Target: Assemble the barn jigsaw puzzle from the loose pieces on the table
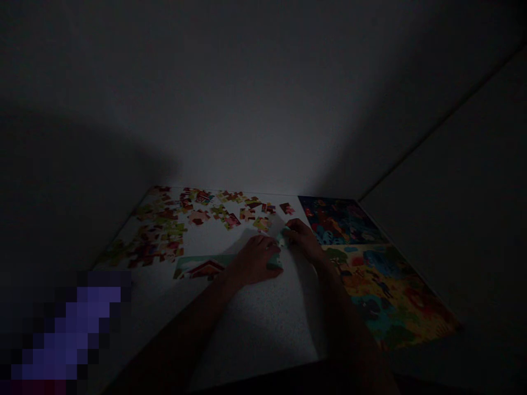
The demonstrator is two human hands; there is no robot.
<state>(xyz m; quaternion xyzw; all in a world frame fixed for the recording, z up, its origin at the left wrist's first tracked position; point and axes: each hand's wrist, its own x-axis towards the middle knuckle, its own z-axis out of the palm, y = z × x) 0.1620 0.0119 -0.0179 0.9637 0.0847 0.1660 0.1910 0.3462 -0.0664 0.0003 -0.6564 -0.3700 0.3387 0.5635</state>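
The scene is very dark. My left hand [253,260] lies on the white table [255,323], fingers pressed down on the right end of a joined strip of puzzle pieces [201,267]. My right hand [302,237] is just to its right, fingers pinched on a pale green puzzle piece [282,237] at the strip's end. Both hands nearly touch each other. Loose puzzle pieces [181,219] are scattered across the table's far left part.
A colourful picture sheet [370,269] lies along the table's right side, from the far edge to the near right corner. A wall rises behind the table. A blurred purple patch sits at the lower left.
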